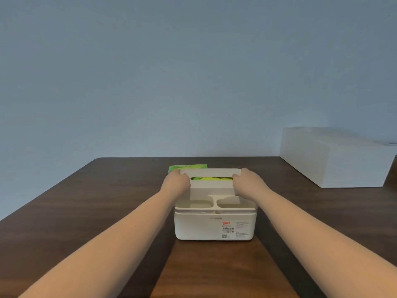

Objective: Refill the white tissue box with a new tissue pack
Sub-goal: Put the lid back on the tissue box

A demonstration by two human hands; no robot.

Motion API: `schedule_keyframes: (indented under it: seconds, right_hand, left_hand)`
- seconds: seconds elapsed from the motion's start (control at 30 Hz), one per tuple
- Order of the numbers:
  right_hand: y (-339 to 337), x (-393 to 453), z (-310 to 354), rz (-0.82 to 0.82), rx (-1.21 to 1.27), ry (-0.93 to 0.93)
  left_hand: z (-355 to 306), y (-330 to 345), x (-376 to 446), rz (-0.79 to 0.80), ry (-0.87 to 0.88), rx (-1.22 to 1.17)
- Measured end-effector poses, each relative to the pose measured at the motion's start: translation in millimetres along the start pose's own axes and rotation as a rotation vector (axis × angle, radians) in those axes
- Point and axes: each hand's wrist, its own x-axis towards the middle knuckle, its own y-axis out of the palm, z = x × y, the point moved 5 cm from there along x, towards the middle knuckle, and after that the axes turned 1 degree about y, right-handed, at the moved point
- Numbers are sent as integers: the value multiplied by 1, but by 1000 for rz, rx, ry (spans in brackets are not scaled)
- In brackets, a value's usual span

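Gripping the white tissue box lid's ends, left hand and right hand flank it.

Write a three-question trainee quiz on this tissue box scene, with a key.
1. True or false: both hands grip the lid of the white tissue box.
2. What colour shows through the lid's slot?
3. The green pack on the table lies: A) behind the box, B) in front, C) on the large white box.

Key: 1 true, left hand and right hand at its ends; 2 green; 3 A.
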Motion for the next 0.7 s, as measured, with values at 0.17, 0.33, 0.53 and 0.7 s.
schedule_keyframes:
  seconds: [0.17, 0.33, 0.53, 0.7]
  right_hand:
    - [1, -11, -12, -31, 131, -22]
    - [-2, -39, -17, 3, 212, -59]
    - [1, -70, -29, 117, 423, -107]
    - [9, -72, -39, 120, 572, -59]
  left_hand:
    - [18, -4, -20, 63, -57, -161]
    - [33, -10, -43, 103, 1, -228]
    - [45, -9, -62, 165, 116, -264]
    - [47, -8, -65, 141, 118, -306]
